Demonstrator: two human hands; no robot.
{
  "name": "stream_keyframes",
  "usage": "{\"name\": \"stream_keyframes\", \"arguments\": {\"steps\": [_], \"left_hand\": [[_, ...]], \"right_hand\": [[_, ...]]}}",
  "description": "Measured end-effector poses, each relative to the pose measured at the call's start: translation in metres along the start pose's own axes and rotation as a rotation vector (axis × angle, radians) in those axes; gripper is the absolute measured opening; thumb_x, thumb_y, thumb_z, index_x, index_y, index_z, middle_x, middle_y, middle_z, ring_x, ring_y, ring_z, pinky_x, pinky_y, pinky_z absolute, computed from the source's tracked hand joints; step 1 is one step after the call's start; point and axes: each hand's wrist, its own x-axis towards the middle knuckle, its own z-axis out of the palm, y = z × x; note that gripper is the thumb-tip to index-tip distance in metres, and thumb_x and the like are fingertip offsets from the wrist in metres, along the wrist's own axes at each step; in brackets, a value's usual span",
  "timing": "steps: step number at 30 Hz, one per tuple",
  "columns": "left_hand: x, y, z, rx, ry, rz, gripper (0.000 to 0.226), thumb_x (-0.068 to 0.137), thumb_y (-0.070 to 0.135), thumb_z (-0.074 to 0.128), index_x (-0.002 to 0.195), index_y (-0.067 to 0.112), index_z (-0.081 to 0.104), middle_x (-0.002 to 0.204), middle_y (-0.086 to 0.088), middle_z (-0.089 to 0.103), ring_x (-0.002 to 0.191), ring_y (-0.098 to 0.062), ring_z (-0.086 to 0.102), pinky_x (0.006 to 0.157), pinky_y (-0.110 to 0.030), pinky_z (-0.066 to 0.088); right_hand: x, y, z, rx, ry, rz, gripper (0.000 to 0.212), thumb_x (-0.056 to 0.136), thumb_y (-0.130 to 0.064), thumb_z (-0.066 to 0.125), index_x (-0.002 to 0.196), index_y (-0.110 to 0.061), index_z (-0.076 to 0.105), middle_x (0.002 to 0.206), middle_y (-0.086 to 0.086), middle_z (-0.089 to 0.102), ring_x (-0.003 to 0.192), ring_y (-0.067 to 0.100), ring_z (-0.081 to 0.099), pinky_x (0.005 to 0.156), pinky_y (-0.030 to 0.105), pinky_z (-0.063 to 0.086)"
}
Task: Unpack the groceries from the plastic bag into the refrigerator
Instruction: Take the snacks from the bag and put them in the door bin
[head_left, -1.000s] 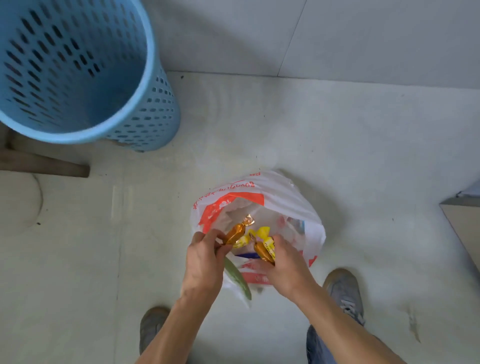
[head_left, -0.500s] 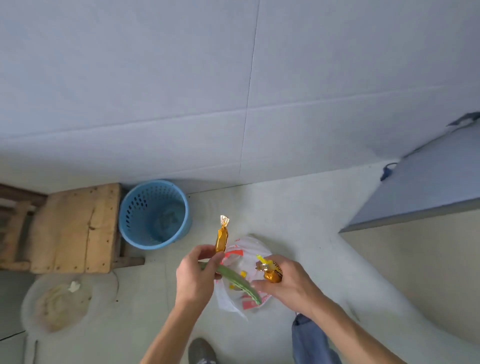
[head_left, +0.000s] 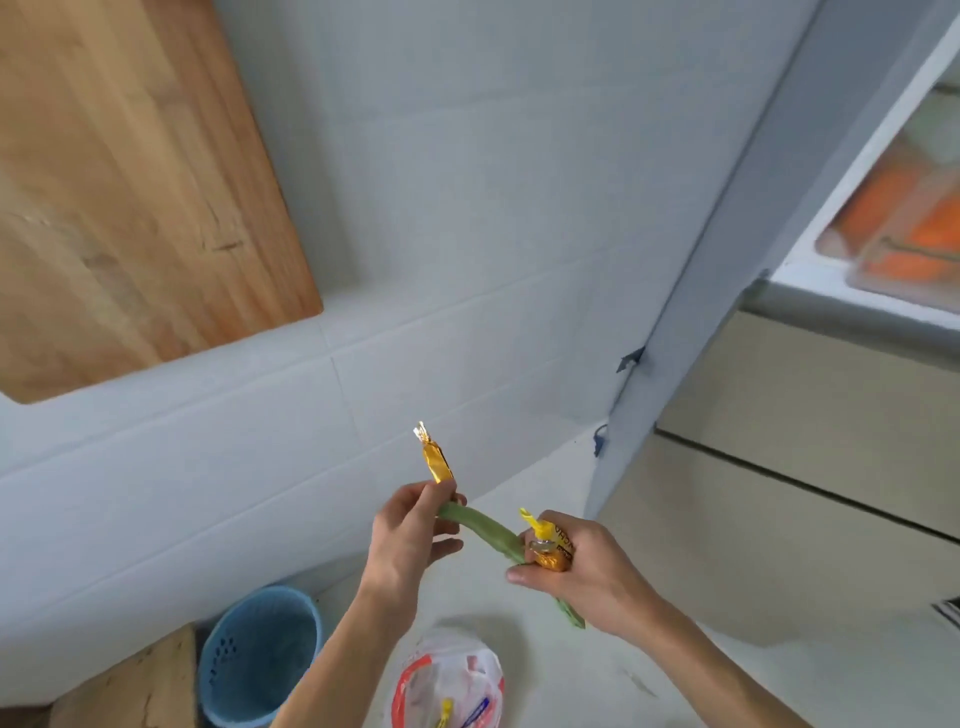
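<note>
My left hand (head_left: 410, 540) grips a gold-wrapped sausage stick (head_left: 435, 457) that points upward, together with one end of a long green vegetable (head_left: 485, 530). My right hand (head_left: 582, 574) holds a second gold and yellow wrapped stick (head_left: 545, 545) and the vegetable's other end, which pokes out below the palm. The white and red plastic bag (head_left: 447, 675) lies open on the floor beneath my hands, with packets still inside. The refrigerator (head_left: 779, 291) stands at the right, its grey side wall facing me and orange items blurred on a shelf (head_left: 893, 228) at upper right.
A blue perforated basket (head_left: 260, 654) stands on the floor at lower left beside a wooden stool (head_left: 135, 686). A wooden board (head_left: 130, 171) hangs on the tiled wall at upper left. Beige cabinet fronts (head_left: 800, 483) run below the fridge shelf.
The view has swung upward from the floor toward the wall and refrigerator. Both hands have lifted the sticks and the green vegetable out of the bag, which now lies below them.
</note>
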Motion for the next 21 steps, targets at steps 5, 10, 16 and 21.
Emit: {"name": "stream_keyframes", "arguments": {"steps": [5,10,16,21], "left_hand": [[-0.033,0.054,0.092,0.027,-0.084,0.066,0.022,0.085,0.028,0.064,0.092,0.008,0.070,0.098,-0.005,0.075,0.093,-0.021,0.070,0.071,-0.033,0.055],[-0.059,0.093,0.193,-0.009,-0.136,0.198,0.023,0.084,0.023,0.069,0.090,0.001,0.063,0.091,-0.006,0.076,0.089,-0.024,0.071,0.068,-0.034,0.057],[-0.079,0.123,0.309,-0.022,-0.259,0.314,0.022,0.082,0.014,0.073,0.091,0.002,0.058,0.088,-0.019,0.072,0.086,-0.030,0.072,0.076,-0.036,0.059],[-0.096,0.122,0.395,0.090,-0.585,0.239,0.054,0.073,0.014,0.071,0.124,0.019,0.055,0.087,-0.014,0.066,0.083,-0.032,0.072,0.065,-0.032,0.057]], "right_hand": [[-0.053,-0.021,-0.098,0.037,0.126,-0.038,0.033,0.067,-0.044,0.085,0.079,-0.024,0.061,0.071,-0.007,0.057,0.065,0.012,0.053,0.067,0.029,0.042],[-0.097,-0.020,-0.207,0.059,0.261,-0.096,0.035,0.065,-0.037,0.088,0.080,-0.020,0.062,0.073,-0.008,0.059,0.066,0.008,0.053,0.069,0.030,0.042],[-0.139,0.004,-0.325,0.115,0.423,-0.144,0.034,0.063,-0.039,0.090,0.078,-0.022,0.064,0.074,-0.006,0.065,0.068,0.006,0.058,0.074,0.030,0.047],[-0.156,0.013,-0.399,0.148,0.562,-0.230,0.023,0.072,-0.035,0.085,0.083,-0.026,0.067,0.076,-0.013,0.068,0.071,0.007,0.062,0.073,0.026,0.048]]}}
